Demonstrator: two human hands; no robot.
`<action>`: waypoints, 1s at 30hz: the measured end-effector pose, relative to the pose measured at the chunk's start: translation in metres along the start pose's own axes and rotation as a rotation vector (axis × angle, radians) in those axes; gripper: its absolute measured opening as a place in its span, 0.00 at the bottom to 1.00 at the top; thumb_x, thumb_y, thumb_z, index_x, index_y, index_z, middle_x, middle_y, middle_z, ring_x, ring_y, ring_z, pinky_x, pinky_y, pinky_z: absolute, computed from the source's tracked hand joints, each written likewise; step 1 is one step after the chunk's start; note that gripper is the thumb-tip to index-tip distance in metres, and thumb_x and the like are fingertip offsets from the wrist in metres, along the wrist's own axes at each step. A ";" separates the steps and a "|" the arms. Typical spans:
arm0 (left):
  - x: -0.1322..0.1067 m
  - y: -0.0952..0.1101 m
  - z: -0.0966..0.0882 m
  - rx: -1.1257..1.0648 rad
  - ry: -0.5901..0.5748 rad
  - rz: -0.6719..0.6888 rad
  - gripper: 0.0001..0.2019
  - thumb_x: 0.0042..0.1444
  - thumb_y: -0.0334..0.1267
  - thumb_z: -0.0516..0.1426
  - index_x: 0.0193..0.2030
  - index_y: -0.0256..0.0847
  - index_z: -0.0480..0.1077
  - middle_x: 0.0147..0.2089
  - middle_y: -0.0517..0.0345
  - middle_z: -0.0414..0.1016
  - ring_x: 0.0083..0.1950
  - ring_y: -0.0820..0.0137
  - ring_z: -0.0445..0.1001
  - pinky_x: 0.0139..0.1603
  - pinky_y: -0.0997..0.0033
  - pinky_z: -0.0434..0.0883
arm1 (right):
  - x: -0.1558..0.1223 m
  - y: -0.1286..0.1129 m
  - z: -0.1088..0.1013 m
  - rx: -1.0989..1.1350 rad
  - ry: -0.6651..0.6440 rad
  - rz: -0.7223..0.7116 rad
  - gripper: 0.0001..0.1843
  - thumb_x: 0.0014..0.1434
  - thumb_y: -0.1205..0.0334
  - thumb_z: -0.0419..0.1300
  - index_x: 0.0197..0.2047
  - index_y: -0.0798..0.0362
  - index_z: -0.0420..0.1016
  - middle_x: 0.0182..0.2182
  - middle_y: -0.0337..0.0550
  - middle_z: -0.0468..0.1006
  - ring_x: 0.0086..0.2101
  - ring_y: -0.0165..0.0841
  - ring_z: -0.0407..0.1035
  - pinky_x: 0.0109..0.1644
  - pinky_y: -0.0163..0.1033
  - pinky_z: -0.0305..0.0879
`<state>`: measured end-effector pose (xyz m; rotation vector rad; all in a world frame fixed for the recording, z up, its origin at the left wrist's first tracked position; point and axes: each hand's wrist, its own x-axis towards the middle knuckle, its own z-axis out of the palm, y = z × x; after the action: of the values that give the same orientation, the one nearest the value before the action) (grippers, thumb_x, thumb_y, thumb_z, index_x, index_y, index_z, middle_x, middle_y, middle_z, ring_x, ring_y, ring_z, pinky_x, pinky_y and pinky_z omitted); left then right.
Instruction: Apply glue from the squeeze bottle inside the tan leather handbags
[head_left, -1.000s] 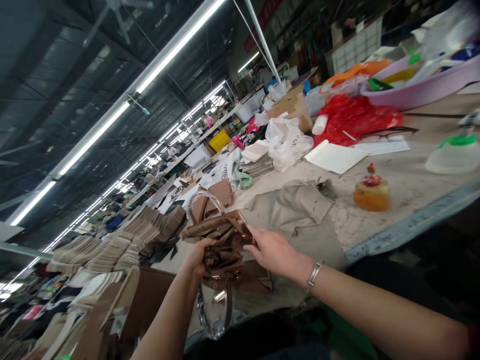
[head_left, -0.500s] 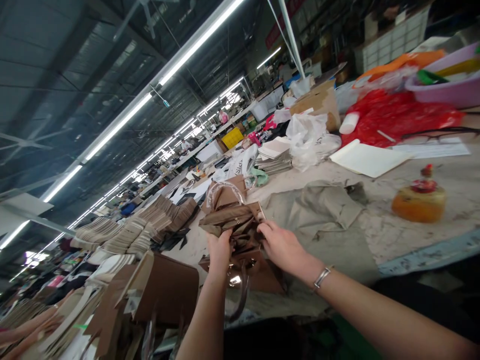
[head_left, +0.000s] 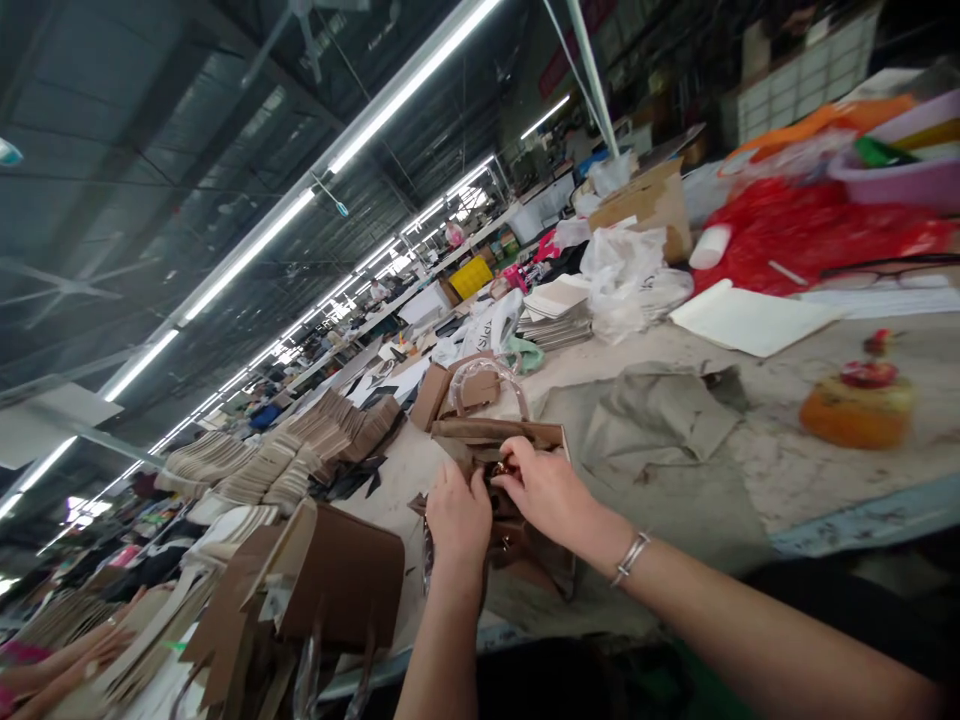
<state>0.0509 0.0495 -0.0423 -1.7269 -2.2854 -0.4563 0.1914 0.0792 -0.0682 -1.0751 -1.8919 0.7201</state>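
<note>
A brown handbag point(head_left: 525, 570) stands on the work table in front of me, its top open and a clear-wrapped handle point(head_left: 491, 375) arching up behind it. My left hand point(head_left: 459, 510) is closed on the near left part of the bag's mouth. With thumb and forefinger pinched together, my right hand point(head_left: 547, 485) works at the mouth's inner side, by a small shiny metal fitting point(head_left: 501, 468). The exact bit between those fingertips is hidden. A bracelet circles my right wrist.
Left of me stands another brown bag point(head_left: 349, 570), near stacked panels point(head_left: 345, 430). A grey cloth point(head_left: 652, 420) lies to the right, with a bottle of amber liquid point(head_left: 855, 410) beyond it. Another person's hands point(head_left: 97, 650) show at the lower left.
My hands have drawn closer together at the bag's mouth. The right hand has left the bag's right top edge and moved inward. The bag's crumpled top now lies straighter.
</note>
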 end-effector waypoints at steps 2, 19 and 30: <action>-0.005 -0.002 -0.003 -0.063 0.043 0.003 0.17 0.65 0.44 0.51 0.51 0.31 0.66 0.47 0.31 0.76 0.51 0.44 0.76 0.50 0.54 0.68 | 0.000 0.001 0.002 0.002 -0.018 0.000 0.13 0.64 0.68 0.59 0.52 0.55 0.69 0.39 0.49 0.81 0.41 0.40 0.76 0.45 0.40 0.66; -0.028 -0.014 -0.028 -0.298 -0.105 0.242 0.14 0.56 0.46 0.61 0.46 0.43 0.75 0.45 0.47 0.80 0.49 0.53 0.75 0.52 0.58 0.67 | -0.002 0.004 -0.002 0.304 -0.052 0.146 0.12 0.55 0.70 0.63 0.43 0.53 0.70 0.29 0.36 0.81 0.31 0.29 0.75 0.36 0.33 0.65; -0.021 0.009 -0.025 0.070 -0.230 0.292 0.05 0.57 0.36 0.57 0.39 0.43 0.73 0.40 0.51 0.79 0.45 0.57 0.75 0.43 0.64 0.64 | -0.016 -0.009 -0.029 0.019 -0.247 -0.055 0.40 0.57 0.68 0.55 0.72 0.66 0.51 0.38 0.53 0.83 0.44 0.43 0.76 0.47 0.42 0.67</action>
<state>0.0658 0.0234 -0.0260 -2.1269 -2.1088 -0.1244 0.2168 0.0631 -0.0526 -0.9540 -2.1097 0.8703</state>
